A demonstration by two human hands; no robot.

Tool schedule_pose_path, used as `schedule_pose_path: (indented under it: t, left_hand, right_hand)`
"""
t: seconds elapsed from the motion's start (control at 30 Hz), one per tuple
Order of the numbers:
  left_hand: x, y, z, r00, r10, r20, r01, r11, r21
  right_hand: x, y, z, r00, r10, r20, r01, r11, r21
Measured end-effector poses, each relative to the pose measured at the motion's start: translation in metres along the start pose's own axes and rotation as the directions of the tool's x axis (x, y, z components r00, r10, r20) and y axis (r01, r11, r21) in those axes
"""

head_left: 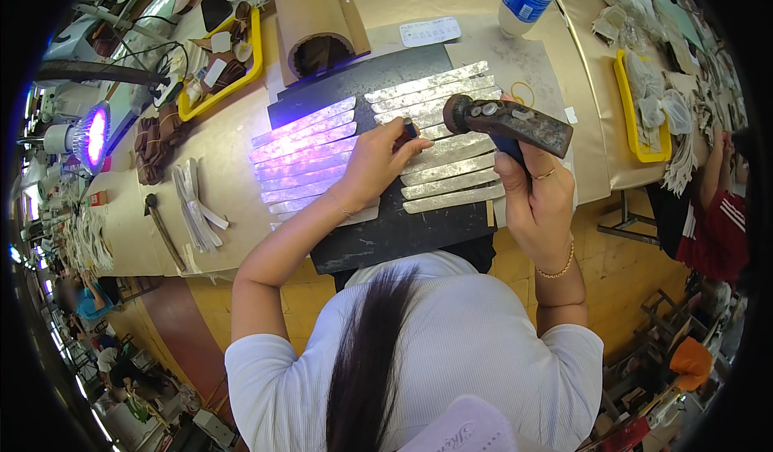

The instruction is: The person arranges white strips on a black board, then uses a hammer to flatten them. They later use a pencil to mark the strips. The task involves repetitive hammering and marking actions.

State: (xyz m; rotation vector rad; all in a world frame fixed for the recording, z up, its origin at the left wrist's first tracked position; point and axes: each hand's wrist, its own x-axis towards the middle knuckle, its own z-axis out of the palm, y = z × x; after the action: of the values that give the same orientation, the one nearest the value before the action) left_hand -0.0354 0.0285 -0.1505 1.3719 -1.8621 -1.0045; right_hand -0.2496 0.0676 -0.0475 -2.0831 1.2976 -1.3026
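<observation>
A: Where are the hands, taking the dark mat (386,235) as the landmark?

B: The right hand (538,202) is raised over the mat's right edge, clenched round the handle of a worn hammer (509,122) whose round head hangs above the silvery strips (451,142) on the mat's right half. The left hand (372,166) rests on the mat's middle, fingers pinching a small dark piece (408,132) against a strip.

A: And the rest of the strips?

B: Another row of strips (304,158) on the mat's left half glows violet. The purple lamp (91,138) stands far left of the mat.

A: Any packages or labels?

B: Behind the mat, a white rectangular label (430,31) lies flat on the table (225,186). Further back and right stands a clear bottle with a blue wrap (527,0). A brown cardboard roll (310,21) lies at the mat's back left corner. 2 yellow trays: 1 yellow tray (256,57) behind and left with small parts, another yellow tray (622,98) right of the mat holding clear bags.

A: Anything loose?

B: A yellow rubber band (522,92) lies just off the mat's back right corner.
</observation>
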Motion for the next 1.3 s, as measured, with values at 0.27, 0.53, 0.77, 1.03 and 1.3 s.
schedule_pose_path:
  t: [0.27, 0.53, 0.77, 1.03, 1.3]
  left_hand:
    - [-0.001, -0.002, 0.001, 0.988, 0.157, -0.003, -0.154, 0.972, 0.179]
    - [0.000, 0.012, -0.001, 0.943, 0.333, 0.025, -0.332, 0.928, 0.170]
    - [-0.002, -0.002, 0.006, 0.962, 0.272, 0.004, -0.266, 0.938, 0.223]
    - [-0.003, 0.001, 0.004, 0.992, 0.124, -0.019, -0.119, 0.977, 0.178]
    - [-0.002, 0.001, 0.000, 1.000, -0.028, 0.009, 0.028, 0.999, 0.032]
  right_hand:
    - [0.002, -0.005, -0.004, 0.999, 0.011, 0.034, -0.011, 1.000, -0.009]
    - [-0.002, -0.003, 0.001, 0.983, -0.112, 0.146, 0.105, 0.993, 0.059]
    - [-0.001, -0.009, -0.004, 0.983, 0.048, 0.175, -0.029, 0.994, -0.108]
    - [0.000, -0.008, -0.004, 0.998, -0.002, 0.057, 0.003, 1.000, -0.016]
    - [-0.002, -0.008, -0.004, 0.999, 0.004, 0.048, -0.004, 1.000, -0.006]
